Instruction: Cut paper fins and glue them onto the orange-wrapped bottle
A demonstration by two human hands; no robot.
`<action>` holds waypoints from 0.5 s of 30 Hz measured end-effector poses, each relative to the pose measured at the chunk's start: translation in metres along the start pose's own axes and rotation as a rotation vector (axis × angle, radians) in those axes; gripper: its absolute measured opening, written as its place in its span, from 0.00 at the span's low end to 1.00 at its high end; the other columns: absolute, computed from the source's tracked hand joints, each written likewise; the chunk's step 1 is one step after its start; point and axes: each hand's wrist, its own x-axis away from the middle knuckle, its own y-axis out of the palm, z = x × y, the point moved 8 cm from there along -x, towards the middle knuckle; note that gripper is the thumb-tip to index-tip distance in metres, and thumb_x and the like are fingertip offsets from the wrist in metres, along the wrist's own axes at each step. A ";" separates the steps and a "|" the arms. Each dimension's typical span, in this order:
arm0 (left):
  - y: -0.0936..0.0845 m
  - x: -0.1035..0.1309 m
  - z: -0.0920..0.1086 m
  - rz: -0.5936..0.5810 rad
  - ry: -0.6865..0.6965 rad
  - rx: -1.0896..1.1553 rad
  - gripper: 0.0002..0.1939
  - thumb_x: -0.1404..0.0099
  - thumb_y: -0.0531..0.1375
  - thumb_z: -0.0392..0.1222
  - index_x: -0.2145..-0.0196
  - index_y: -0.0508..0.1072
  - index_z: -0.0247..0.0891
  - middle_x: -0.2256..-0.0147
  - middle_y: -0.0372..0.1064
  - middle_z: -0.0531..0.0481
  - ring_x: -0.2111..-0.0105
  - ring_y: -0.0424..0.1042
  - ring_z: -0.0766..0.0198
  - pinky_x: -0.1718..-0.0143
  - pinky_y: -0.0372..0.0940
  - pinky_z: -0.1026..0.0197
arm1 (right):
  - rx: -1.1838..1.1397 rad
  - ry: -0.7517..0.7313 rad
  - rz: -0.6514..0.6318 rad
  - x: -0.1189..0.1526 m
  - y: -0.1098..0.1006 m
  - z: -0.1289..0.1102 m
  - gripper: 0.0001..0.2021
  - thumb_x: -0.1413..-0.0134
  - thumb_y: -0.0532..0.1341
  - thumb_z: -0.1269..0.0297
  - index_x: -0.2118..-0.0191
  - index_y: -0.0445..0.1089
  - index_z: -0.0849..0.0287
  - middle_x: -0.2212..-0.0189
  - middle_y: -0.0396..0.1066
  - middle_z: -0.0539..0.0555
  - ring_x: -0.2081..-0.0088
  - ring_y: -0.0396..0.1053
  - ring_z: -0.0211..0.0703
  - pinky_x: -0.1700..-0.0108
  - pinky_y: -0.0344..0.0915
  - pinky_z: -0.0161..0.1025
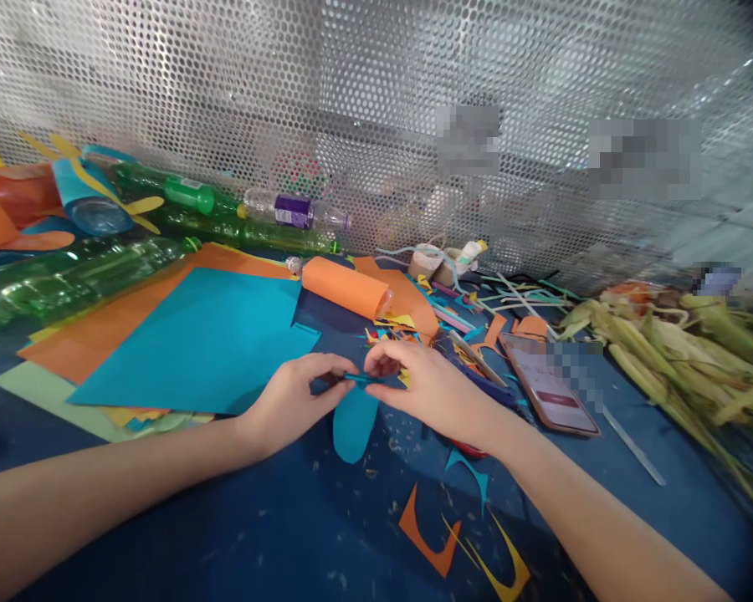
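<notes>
Between my two hands is a blue paper piece [355, 425] with a rounded lower end hanging down over the dark blue table. My left hand [298, 393] pinches its narrow folded top edge from the left. From the right, my right hand [411, 380] pinches the same edge, thumb and forefinger together. Behind my hands lies a bottle wrapped in orange paper [345, 287]. A large blue sheet [194, 343] rests on orange sheets to the left, near my left hand.
Paper scraps [432, 535] lie at the front right. A phone [550, 385] and corn husks [683, 351] are further right. Green bottles [94, 280] line the left, below a perforated metal screen [226, 84]. Glue and cups stand behind.
</notes>
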 end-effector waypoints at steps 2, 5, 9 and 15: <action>-0.002 -0.001 -0.001 0.014 -0.013 0.028 0.08 0.40 0.56 0.37 0.63 0.71 0.43 0.65 0.71 0.54 0.65 0.70 0.66 0.64 0.65 0.64 | 0.008 -0.026 0.020 -0.001 0.002 -0.002 0.07 0.50 0.59 0.69 0.63 0.65 0.55 0.66 0.69 0.49 0.63 0.66 0.38 0.61 0.62 0.36; -0.004 -0.001 0.001 0.053 -0.005 0.102 0.08 0.40 0.56 0.37 0.62 0.70 0.41 0.65 0.70 0.53 0.65 0.70 0.66 0.64 0.65 0.64 | 0.034 -0.067 0.050 -0.001 0.004 -0.006 0.05 0.49 0.58 0.70 0.64 0.65 0.55 0.66 0.69 0.49 0.65 0.65 0.38 0.62 0.62 0.36; -0.008 0.000 0.005 0.119 0.049 0.204 0.05 0.40 0.56 0.36 0.63 0.67 0.38 0.66 0.68 0.52 0.65 0.69 0.67 0.62 0.66 0.64 | 0.018 -0.098 0.076 -0.001 0.003 -0.008 0.04 0.47 0.57 0.70 0.65 0.66 0.55 0.66 0.68 0.48 0.65 0.65 0.36 0.63 0.63 0.34; -0.010 0.001 0.010 0.113 0.076 0.181 0.02 0.39 0.55 0.36 0.67 0.67 0.38 0.68 0.67 0.51 0.67 0.69 0.67 0.63 0.66 0.63 | -0.012 -0.133 0.062 -0.001 0.001 -0.012 0.04 0.46 0.56 0.70 0.65 0.67 0.55 0.66 0.68 0.49 0.64 0.65 0.36 0.63 0.63 0.34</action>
